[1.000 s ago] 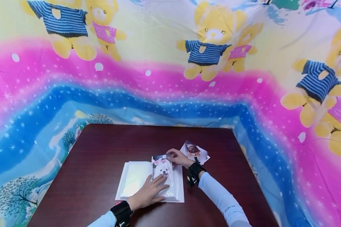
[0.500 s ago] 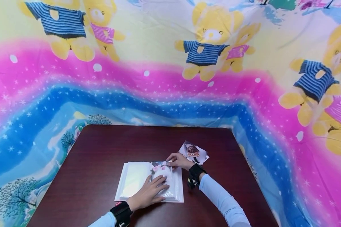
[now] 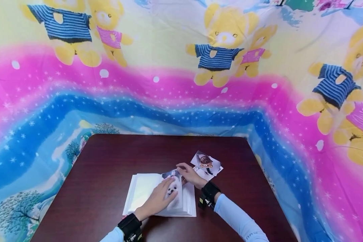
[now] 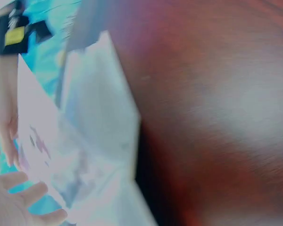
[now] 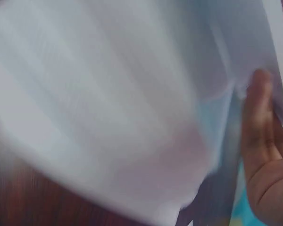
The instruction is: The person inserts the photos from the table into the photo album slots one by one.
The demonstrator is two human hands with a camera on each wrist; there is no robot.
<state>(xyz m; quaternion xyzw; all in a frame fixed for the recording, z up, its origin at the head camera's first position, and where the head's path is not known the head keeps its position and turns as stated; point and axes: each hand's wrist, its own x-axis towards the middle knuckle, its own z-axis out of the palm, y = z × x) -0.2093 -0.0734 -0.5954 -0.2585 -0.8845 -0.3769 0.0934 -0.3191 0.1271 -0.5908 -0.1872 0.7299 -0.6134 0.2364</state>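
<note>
Album (image 3: pixel 145 190) lies open on table (image 3: pixel 109 161). Left hand (image 3: pixel 157 198): fingers extended flat over dog page (image 3: pixel 171 191). Right hand (image 3: pixel 191 175): fingers nearly closed, pinching page's one-o'clock corner. Loose photos (image 3: pixel 206 163): two o'clock of album.

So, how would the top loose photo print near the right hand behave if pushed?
The top loose photo print looks thin, so probably light and bendable. It overlaps other prints, so would likely slide over them. Lying flat, it probably won't tip.
</note>
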